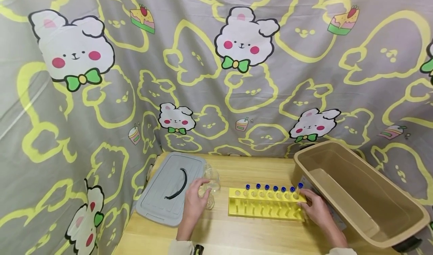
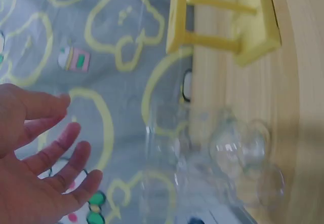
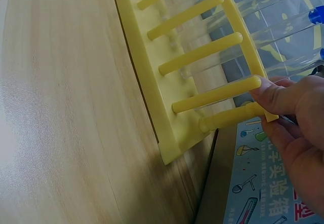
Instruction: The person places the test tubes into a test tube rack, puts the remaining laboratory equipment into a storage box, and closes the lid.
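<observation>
A yellow test tube rack [image 1: 267, 215] stands on the table, holding several clear test tubes with blue caps [image 1: 275, 188]. My right hand [image 1: 316, 208] grips the right end of its upper plate; in the right wrist view, thumb and fingers [image 3: 283, 95] pinch the plate's corner. The rightmost tube leans slightly. To the left, my left hand [image 1: 196, 200] hovers beside clear glassware [image 1: 212, 179], its fingers spread and relaxed. The left wrist view shows this hand [image 2: 45, 158] holding nothing, apart from the transparent vessels [image 2: 228, 148], whose exact shapes are blurred.
A grey lid [image 1: 159, 198] with a black handle [image 1: 182, 185] lies at the left. At the right stands a deep brown bin [image 1: 358, 179], a printed label [image 3: 263, 183] on its side. Patterned curtain [image 1: 203, 59] hangs behind and to the left of the wooden table [image 1: 236, 240].
</observation>
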`<action>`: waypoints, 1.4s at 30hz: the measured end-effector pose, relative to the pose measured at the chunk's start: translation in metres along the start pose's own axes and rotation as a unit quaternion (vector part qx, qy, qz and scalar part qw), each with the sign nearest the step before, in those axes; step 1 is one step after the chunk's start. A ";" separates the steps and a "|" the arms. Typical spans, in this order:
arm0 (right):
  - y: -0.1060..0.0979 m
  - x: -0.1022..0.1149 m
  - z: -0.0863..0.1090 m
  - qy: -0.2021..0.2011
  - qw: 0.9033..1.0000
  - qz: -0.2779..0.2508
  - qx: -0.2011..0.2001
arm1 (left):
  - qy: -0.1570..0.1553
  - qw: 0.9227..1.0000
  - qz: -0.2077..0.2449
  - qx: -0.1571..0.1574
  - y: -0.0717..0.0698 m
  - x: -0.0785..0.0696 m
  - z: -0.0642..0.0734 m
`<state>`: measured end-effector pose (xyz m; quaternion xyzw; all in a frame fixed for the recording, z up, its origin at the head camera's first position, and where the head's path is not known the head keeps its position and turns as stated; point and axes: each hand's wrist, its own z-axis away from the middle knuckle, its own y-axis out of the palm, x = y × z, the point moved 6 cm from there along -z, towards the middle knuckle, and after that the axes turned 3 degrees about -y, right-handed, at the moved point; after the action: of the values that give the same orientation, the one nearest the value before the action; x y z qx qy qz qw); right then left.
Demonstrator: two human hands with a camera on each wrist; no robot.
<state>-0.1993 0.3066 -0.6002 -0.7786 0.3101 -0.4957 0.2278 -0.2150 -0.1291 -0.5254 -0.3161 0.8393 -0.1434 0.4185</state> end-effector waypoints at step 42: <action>0.033 0.003 -0.061 -0.032 0.999 0.039 -0.021 | -0.069 0.984 -0.108 0.125 -0.025 0.055 0.021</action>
<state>-0.2623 0.2781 -0.5953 -0.7861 0.3431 -0.4548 0.2398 -0.2132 -0.1838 -0.5590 -0.3594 0.7447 -0.2696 0.4935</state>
